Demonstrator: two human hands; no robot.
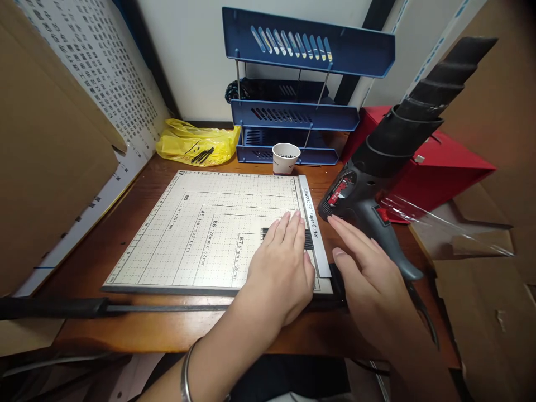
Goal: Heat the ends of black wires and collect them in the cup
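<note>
Black strips: a row of short black strips (309,240) lies side by side on the paper cutter (167,240), near its right edge, the ends on one side close to or under the metal bar (314,226); their middle is covered.
Left hand: the left hand (281,262) lies palm down over the strips, its fingers straight and close together, pressing flat rather than gripping.
Right hand: the right hand (368,279) is just beyond the cutter's right edge, fingers extended together, thumb apart, nothing visible in its grasp; whether it touches anything cannot be told.
Blade arm: the blade arm (167,307) runs along the cutter's near edge, its black handle (54,307) reaching past the near left corner.
Paper cup: a white paper cup (286,166) stands upright just behind the cutter's far right corner; small dark pieces (287,156) show inside, their depth unclear.
Yellow bag: a crumpled yellow bag (176,139) lies at the far left corner of the counter (125,335), with loose black sticks (204,156) heaped on it.
Blue rack: a three-tier blue rack (335,118) stands along the counter's far edge, a dark coiled bundle (235,91) at the left of its middle tier.
Heat gun: a black heat gun (377,167) leans nozzle up by the counter's right edge, before a red box (456,167) whose contents cannot be seen.
</note>
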